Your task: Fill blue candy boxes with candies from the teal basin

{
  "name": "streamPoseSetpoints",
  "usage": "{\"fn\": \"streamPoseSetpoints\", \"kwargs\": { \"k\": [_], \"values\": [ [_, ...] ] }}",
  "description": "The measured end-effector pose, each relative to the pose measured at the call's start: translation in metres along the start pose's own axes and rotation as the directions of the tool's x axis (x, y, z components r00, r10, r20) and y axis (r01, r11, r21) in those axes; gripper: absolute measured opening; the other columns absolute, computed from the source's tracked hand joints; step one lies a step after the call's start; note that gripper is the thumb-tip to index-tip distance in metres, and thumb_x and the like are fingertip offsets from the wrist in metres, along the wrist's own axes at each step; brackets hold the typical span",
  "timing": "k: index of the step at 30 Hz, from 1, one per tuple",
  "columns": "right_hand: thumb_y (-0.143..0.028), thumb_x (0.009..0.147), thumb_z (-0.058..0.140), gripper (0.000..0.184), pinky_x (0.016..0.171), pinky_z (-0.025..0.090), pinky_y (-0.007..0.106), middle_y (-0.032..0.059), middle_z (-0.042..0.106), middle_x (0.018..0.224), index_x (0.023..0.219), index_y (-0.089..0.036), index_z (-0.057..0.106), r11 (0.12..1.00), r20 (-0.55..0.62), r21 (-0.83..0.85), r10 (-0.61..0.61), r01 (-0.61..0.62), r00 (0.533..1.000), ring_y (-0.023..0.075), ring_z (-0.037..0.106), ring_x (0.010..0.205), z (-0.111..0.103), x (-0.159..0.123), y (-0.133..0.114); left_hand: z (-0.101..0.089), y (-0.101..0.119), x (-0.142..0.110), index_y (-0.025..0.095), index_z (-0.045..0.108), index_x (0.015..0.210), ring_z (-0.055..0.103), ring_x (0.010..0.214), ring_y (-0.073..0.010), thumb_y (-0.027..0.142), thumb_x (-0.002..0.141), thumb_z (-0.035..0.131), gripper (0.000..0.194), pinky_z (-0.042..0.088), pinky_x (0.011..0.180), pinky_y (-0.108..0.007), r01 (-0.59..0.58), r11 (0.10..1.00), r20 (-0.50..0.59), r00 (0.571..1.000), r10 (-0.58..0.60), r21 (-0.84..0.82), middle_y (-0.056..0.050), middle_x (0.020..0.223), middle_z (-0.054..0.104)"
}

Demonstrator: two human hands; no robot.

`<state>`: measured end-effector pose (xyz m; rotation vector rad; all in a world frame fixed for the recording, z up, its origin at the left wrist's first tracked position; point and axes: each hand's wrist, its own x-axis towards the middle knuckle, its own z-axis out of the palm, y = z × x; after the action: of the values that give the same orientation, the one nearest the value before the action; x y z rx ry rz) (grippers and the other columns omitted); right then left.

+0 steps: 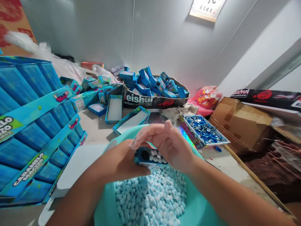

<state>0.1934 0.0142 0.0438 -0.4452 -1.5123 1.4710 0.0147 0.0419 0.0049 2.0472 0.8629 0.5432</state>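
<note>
My left hand (124,160) is closed round a small blue box (147,164) with a dark round hole in its top face. White candies (156,156) lie on that face beside the hole, against my right palm. My right hand (168,144) is cupped over the box, its fingers bent across the top and its thumb pointing up, holding the candies there. Directly below both hands is a turquoise tub (105,191), with many pale blue and white candies (150,197) inside. Part of the box is hidden by my fingers.
Stacked blue display boxes (35,131) stand at the left. Behind the tub are a carton of small blue boxes (155,100) and shallow blue trays (134,121). At the right sit a box of blue caps (204,130), a cloth (177,113) and a brown carton (242,122).
</note>
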Motion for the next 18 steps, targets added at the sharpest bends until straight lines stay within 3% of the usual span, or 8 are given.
{"fn": "streamPoseSetpoints", "kwargs": {
  "k": [3,7,10,12,14,18],
  "values": [
    [-0.062,0.106,0.042,0.056,0.103,0.047,0.045,0.0111,0.070,0.103,0.107,-0.017,0.076,0.996,-0.020,-0.068,-0.057,0.056,0.998,0.0283,0.064,0.107,-0.003,-0.001,-0.003,-0.001,0.000,0.002,0.030,0.069,0.116,0.068,0.095,-0.0212,0.033,0.074,0.077,0.043,0.052,0.077,-0.029,-0.017,0.998,0.104,0.995,0.010,0.067,0.004,0.107,0.072],
    [-0.062,0.106,0.043,0.052,0.112,0.039,0.047,0.0088,0.066,0.120,0.115,-0.021,0.073,0.946,-0.164,-0.305,-0.164,0.108,0.973,0.0284,0.057,0.122,-0.012,-0.003,-0.004,-0.002,0.003,0.005,0.029,0.069,0.114,0.069,0.092,-0.0187,0.031,0.074,0.079,0.041,0.051,0.076,-0.026,0.042,0.997,0.051,0.998,-0.039,-0.057,0.006,0.102,0.073],
    [-0.051,0.108,0.045,0.040,0.105,0.043,0.043,0.0071,0.066,0.118,0.112,-0.022,0.071,0.869,-0.298,-0.490,-0.239,0.067,0.924,0.0252,0.058,0.117,-0.021,-0.004,-0.006,-0.002,0.006,0.008,0.028,0.070,0.111,0.068,0.090,-0.0174,0.031,0.076,0.078,0.036,0.051,0.077,-0.025,0.079,0.989,0.006,0.997,-0.079,-0.126,0.006,0.101,0.073],
    [-0.042,0.106,0.051,0.030,0.095,0.047,0.037,0.0062,0.067,0.110,0.106,-0.020,0.071,0.790,-0.339,-0.612,-0.276,0.011,0.900,0.0225,0.060,0.108,-0.026,-0.004,-0.007,-0.002,0.006,0.010,0.029,0.070,0.112,0.068,0.090,-0.0171,0.031,0.075,0.079,0.037,0.051,0.078,-0.025,0.095,0.988,-0.054,0.993,-0.103,-0.125,0.006,0.102,0.073],
    [-0.034,0.102,0.058,0.020,0.084,0.048,0.032,0.0044,0.066,0.102,0.099,-0.019,0.071,0.668,-0.328,-0.741,-0.268,-0.072,0.906,0.0194,0.061,0.098,-0.031,-0.004,-0.007,-0.001,0.006,0.011,0.029,0.071,0.112,0.068,0.088,-0.0166,0.028,0.075,0.078,0.038,0.050,0.077,-0.025,0.104,0.987,-0.111,0.987,-0.117,-0.120,0.006,0.101,0.073],
    [-0.021,0.094,0.068,0.005,0.067,0.044,0.029,0.0011,0.063,0.093,0.093,-0.019,0.072,0.426,-0.321,-0.873,-0.134,-0.238,0.938,0.0154,0.058,0.080,-0.035,-0.005,-0.004,0.000,0.006,0.014,0.029,0.070,0.114,0.068,0.086,-0.0156,0.025,0.077,0.074,0.038,0.051,0.076,-0.024,0.105,0.984,-0.157,0.979,-0.128,-0.143,0.007,0.098,0.073]
  ]
}}
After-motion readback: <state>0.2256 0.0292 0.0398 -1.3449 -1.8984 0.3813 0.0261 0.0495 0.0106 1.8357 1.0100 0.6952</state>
